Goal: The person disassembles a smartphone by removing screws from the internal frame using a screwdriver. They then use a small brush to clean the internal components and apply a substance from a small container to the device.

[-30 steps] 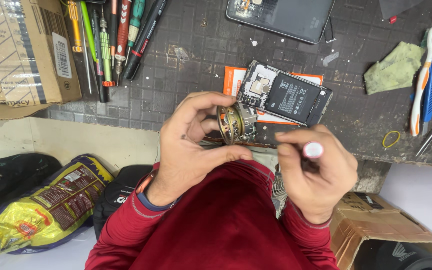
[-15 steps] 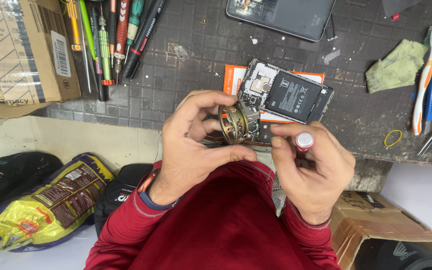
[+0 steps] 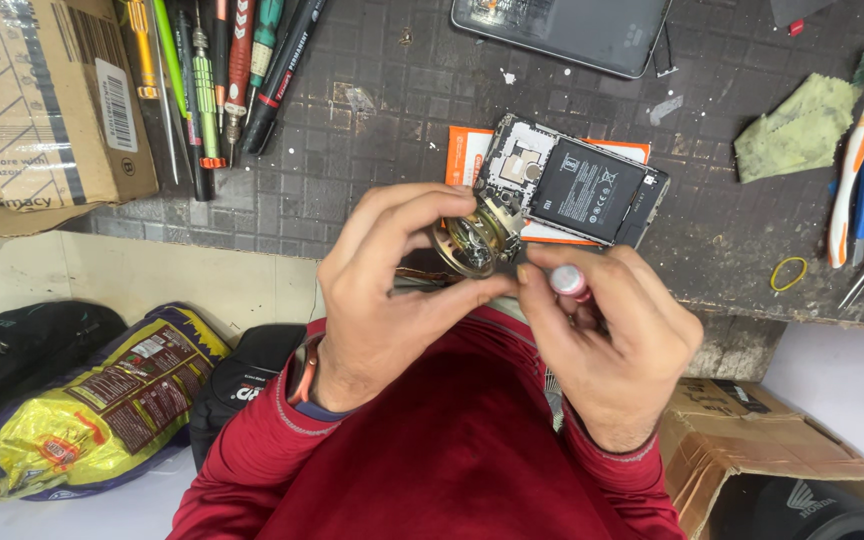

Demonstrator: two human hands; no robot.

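The left hand [image 3: 387, 290] has its grip closed around a small round brass-coloured metal part [image 3: 469, 243], thumb below and fingers curled over the top, holding it up just above the near edge of the dark tiled surface [image 3: 352, 150]. The right hand [image 3: 607, 335] is closed on a small tool with a red-and-white cap [image 3: 569, 281], just beside the part. Behind them lies an opened phone [image 3: 577, 188] showing its black battery, resting on an orange card [image 3: 467, 155].

Shiny brass-toned metal part [image 3: 472, 240]; matt, gritty dark worktop [image 3: 352, 150].
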